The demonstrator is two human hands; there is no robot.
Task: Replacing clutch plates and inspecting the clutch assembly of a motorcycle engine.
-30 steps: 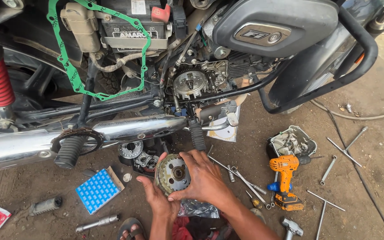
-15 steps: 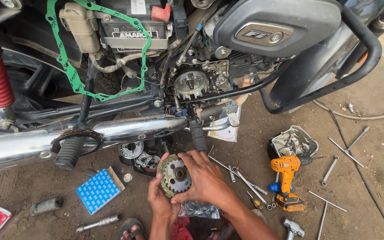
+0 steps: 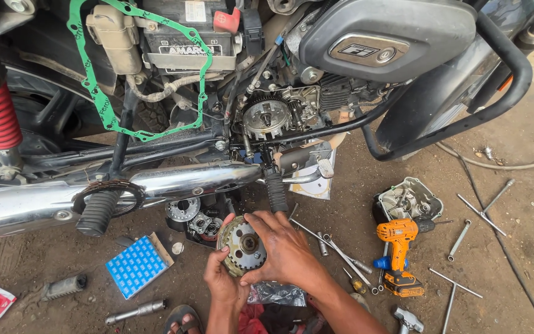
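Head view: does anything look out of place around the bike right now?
Yes. A green gasket hangs loose over the frame, a friction ring is looped on the footpeg, and the engine cover lies open on the dirt. Both hands hold the clutch hub.

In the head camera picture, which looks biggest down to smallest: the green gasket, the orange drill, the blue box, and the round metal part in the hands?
1. Green gasket, hung on the motorcycle.
2. Orange drill.
3 and 4. Blue box and round metal part look alike; both hands cover part of the metal one, so no ranking.
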